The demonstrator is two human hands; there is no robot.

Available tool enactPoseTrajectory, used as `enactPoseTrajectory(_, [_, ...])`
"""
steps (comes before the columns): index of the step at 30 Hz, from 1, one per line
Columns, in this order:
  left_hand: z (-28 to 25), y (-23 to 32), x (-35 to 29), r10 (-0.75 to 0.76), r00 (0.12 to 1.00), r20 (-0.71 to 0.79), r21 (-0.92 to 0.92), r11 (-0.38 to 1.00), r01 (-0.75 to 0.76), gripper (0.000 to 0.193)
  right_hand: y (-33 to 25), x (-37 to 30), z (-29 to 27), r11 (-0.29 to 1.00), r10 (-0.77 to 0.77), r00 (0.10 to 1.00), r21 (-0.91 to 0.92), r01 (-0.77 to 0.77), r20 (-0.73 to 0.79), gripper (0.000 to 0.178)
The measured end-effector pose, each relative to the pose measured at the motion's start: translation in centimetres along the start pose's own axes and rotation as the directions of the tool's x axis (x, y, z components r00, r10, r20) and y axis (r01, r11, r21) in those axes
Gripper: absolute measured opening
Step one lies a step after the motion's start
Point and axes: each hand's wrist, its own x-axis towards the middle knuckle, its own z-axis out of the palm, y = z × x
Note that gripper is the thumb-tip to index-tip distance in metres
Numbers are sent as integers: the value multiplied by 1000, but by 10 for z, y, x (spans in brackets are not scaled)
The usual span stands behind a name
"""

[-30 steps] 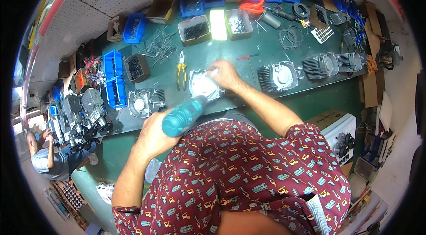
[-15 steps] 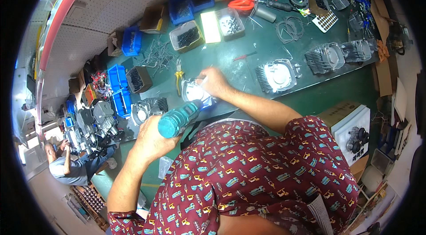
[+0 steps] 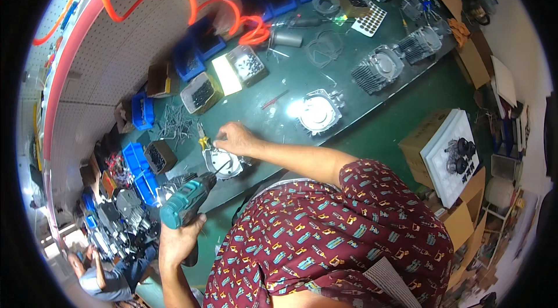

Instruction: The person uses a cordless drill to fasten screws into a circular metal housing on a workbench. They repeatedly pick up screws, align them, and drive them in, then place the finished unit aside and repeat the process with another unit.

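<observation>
My left hand [image 3: 179, 243] is wrapped round the grip of a teal cordless drill [image 3: 186, 202]. The drill's thin bit points at a round silver metal housing [image 3: 225, 164] near the front edge of the green bench. My right hand [image 3: 235, 139] is at the far rim of that housing, fingers bent down and closed together; what they pinch, if anything, is too small to see. Just left of these fingers lie yellow-handled pliers [image 3: 203, 138]. Another finned housing, partly hidden, sits behind the drill.
Along the back stand boxes of dark screws [image 3: 200, 93], a box of pale parts [image 3: 246, 65] and blue bins [image 3: 192, 58]. Further right are a bright housing [image 3: 318, 112] and finned housings [image 3: 378, 68]. An orange coiled hose [image 3: 253, 30] hangs over the bench. Another person [image 3: 107, 276] works at far left.
The view has turned, so the bench appears shifted left. The drill has drawn back from the housing, showing its bit. My right hand stays at the housing's rim.
</observation>
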Motion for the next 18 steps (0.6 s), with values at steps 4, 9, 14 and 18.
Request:
enactPoseTrajectory(4, [1,-49,-21,-154,981,-121,-112,984,141,35,8,3,-28,919,261,932,361,-160,-251,21])
enactPoseTrajectory(9, [17,-85,-14,-221,972,-79,-375,910,176,43,3,-59,-88,468,578,807,761,-450,122,18])
enactPoseTrajectory(14, [43,-90,10,-61,998,-19,-487,872,44,40,14,-117,-106,339,624,765,827,-448,159,16])
enactPoseTrajectory(18, [59,-101,31,-29,991,131,-589,802,101,42,19,-149,-112,263,693,684,805,-532,227,24])
